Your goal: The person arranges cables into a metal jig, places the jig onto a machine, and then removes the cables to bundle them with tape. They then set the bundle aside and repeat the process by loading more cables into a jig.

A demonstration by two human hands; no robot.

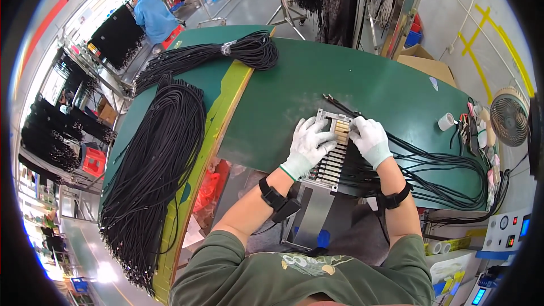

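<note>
In front of me stands a metal fixture with a row of narrow slots and several brass-coloured blocks near its far end. My left hand, in a white glove, rests on the fixture's left side with fingers stretched toward the blocks. On the opposite side my right hand, gloved too, pinches a black cable end at the blocks; the fingers partly hide it. Several black cables run from the slots to the right, under my right wrist. Loose cable ends lie just beyond the fixture.
Large bundles of black cables lie at the left on the green table, one tied bundle farther back. Looped cables, a white cup, hand tools and a fan are at the right. A person sits far left.
</note>
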